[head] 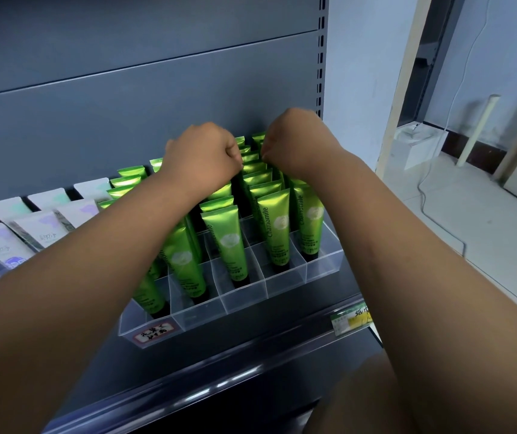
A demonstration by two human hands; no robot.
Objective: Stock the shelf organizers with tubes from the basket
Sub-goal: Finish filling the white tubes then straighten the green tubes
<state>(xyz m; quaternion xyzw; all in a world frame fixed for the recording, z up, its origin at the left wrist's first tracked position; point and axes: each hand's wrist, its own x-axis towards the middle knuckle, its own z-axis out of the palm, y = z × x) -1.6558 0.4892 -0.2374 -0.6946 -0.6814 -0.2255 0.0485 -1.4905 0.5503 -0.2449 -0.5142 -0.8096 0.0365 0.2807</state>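
Both hands are up at the far end of the clear organizer (282,285), knuckles toward me. The left hand (202,155) and right hand (294,142) sit close together over the back rows of green tubes (277,233). Fingers on both are curled down into the crimped tube tops, but they're hidden behind the backs of the hands. So I honestly can't tell if either one is pinching a tube or just nudging the rows straight.

The tubes stand cap-down in the organizer on the shelf (219,371), leaning back a little toward the grey back panel (125,104). The nearest row of compartments looks bare, so my read is the stocking is mostly done but not finished. The basket isn't in view at all.

My take on doing this bit well:
- Work with the crimped ends only, since the bodies look slick and packed tight.
- Keep each tube inside its own divider so it doesn't lean over into the next lane.
- Have the "Chamomile" print facing out like the near ones.
- Go easy with the forearms, because they hang right over the near tubes and could tip a row.

White and purple tubes (44,227) sit just to the left, so don't mix lanes. A handwritten sticker (154,335) is on the organizer's front, and a price tag (349,321) on the shelf edge.
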